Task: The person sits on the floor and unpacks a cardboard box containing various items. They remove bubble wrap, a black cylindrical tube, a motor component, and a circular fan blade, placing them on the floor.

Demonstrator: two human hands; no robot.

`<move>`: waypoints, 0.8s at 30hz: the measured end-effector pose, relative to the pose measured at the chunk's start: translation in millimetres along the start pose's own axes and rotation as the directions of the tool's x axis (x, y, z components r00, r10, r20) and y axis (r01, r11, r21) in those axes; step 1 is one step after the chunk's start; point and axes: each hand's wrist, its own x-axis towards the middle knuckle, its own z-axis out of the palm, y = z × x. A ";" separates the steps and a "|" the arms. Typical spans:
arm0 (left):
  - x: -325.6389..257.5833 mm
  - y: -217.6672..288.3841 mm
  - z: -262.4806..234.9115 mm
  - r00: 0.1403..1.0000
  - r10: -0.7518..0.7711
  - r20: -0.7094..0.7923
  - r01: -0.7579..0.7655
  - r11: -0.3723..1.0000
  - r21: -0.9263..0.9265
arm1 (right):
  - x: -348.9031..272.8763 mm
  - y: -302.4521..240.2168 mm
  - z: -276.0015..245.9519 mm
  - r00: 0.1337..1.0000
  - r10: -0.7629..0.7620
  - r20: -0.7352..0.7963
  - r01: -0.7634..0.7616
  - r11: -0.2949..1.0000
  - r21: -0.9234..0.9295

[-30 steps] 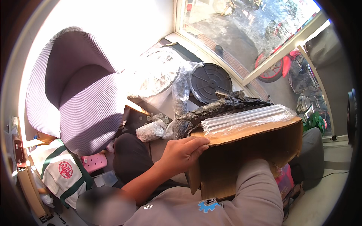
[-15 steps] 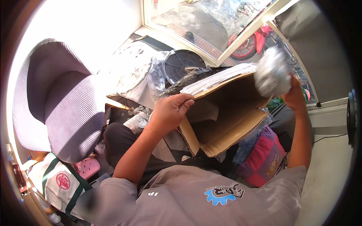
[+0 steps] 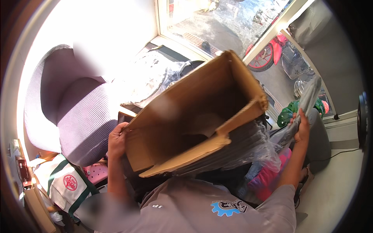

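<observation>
Held the cardboard box (image 3: 194,91) aslant in front of the grey shirt (image 3: 178,202), mouth facing the wearer, with the left grip (image 3: 117,140) narrow — pinched over the box's left edge. Held a long, grey, plastic-wrapped bundle (image 3: 311,93) in the right grip (image 3: 302,128), closed around it just beyond the box's right edge, with the upper end pointing toward the window side.

Noted clear film (image 3: 268,149) hanging between box and bundle, near the box's right edge; could not tell its point of attachment. Could not make out any contents in the shaded depth of the box. Located the pink-and-purple cushion (image 3: 270,173) below the film and the padded chair (image 3: 83,112) at the left, beyond the left grip.

Judged the step in hand as two-handed handling: box steadied at the left, bundle managed separately at the right. Judged the next move to call for a firm left hold against swinging, moderate pressure on the bundle — and enough clearance to avoid snagging the film on the lower flap (image 3: 194,153).
</observation>
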 end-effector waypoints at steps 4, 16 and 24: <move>-29.8 -68.6 -40.8 0.956 -0.010 -0.295 0.007 1.000 -0.010 | 50.0 133.5 37.8 0.939 0.304 0.163 -0.324 0.938 0.119; -119.8 -146.9 -127.2 0.857 0.013 -0.515 -0.092 0.987 -0.129 | 131.4 501.3 182.8 0.876 0.482 -0.002 -0.424 0.767 -0.482; -154.0 -146.4 -111.9 0.826 -0.007 -0.563 -0.059 0.993 -0.099 | 129.3 506.5 210.4 0.948 0.180 -0.262 -0.317 0.595 -0.738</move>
